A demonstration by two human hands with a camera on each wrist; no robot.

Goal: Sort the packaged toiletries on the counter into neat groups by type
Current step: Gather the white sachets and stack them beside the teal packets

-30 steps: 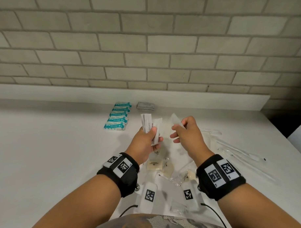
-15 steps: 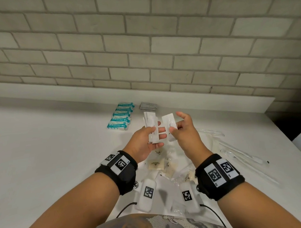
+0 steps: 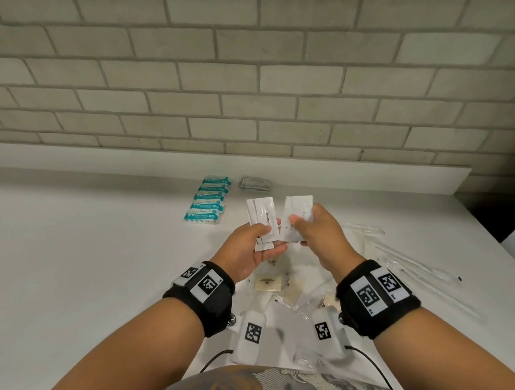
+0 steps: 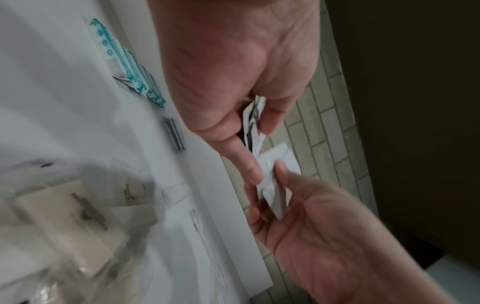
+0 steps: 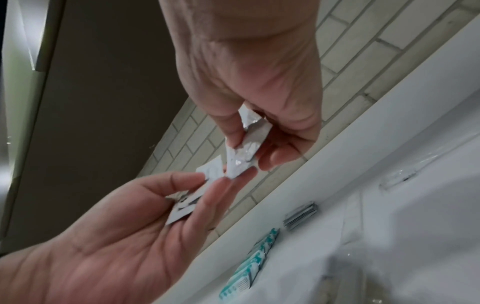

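Nearest the body, loose soap packets lie unsorted on the tabletop. Above them the left hand grips a small stack of white sachets, long axis upright. Just beside that stack, on its right, the right hand pinches another white sachet, also upright, edges nearly touching; the merge looks like a short sideways slide leftward. Beyond the stack sit the teal packets in a row and the grey sachet pile.
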